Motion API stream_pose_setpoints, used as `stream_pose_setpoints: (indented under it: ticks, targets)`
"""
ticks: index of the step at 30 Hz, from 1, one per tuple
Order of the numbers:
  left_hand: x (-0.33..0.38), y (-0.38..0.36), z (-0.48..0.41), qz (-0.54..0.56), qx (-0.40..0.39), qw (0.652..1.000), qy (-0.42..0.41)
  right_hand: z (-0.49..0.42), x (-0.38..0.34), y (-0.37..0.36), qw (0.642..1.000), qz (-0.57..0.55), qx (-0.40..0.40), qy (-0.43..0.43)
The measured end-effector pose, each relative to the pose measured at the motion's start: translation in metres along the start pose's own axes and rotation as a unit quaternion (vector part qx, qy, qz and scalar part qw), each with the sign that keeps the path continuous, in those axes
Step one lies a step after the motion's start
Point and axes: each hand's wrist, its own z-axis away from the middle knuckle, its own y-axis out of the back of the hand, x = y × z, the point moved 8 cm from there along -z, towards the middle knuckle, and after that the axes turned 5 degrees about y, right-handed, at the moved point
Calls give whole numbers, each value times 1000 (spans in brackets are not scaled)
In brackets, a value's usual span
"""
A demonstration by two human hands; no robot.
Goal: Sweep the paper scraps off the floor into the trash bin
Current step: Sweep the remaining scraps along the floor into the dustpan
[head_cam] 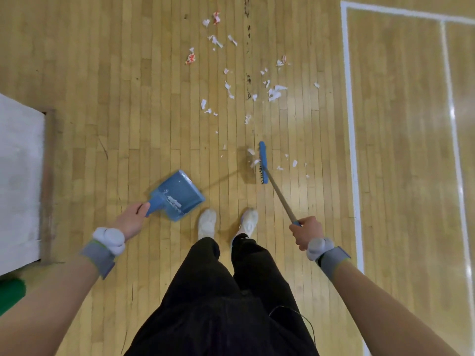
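**Broom and Dustpan Over the Scattered Scraps**

Just ahead of the white shoes (207, 223), on the wooden floor (115, 98), the person stood with a tool in each hand; the shoes serve as the landmark for all that follows. Ahead of them and slightly right, the broom (263, 163) had its blue head turned edge-on, bristles toward the left, at or just above the boards; its pale shaft ran back and right to the right hand (307, 231), whose fingers were curled tight round the blue end of the handle. Left of the shoes and a little ahead, the blue dustpan (177, 195) was tilted, its mouth facing forward and right; the left hand (132, 219) gripped its short handle, fingers wrapped under and thumb laid along the top; whether the pan touched the floor could not be told.

The paper scraps (275, 92) lay scattered ahead of the shoes, mostly white, a few printed red; the thickest patch sat well beyond the broom head, while some small bits lay just beside the head on both sides. Both wrists carried grey bands with white padded pieces; black trousers (226, 291) filled the view behind the shoes. Far left of the shoes a white mat (20, 176) with a brown edge lay on the floor; far right, white painted lines (349, 124) ran forward across the boards. No bin showed anywhere.
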Motion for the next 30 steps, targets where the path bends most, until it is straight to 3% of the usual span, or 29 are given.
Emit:
stream_pose_setpoints:
  ticks: [10,16,21,30]
  targets:
    - [89,-47,43,-8,52,998,-28,-46,68,93,997,-27,36,-70]
    - [142,-92,62,-19,61,997,-51,-80,107,129,996,1,5,-93]
    - [177,-107,75,-26,74,995,-57,-112,144,149,996,-35,-1,-87]
    - [213,-126,110,-45,97,992,-60,-163,165,160,994,8,-15,-106]
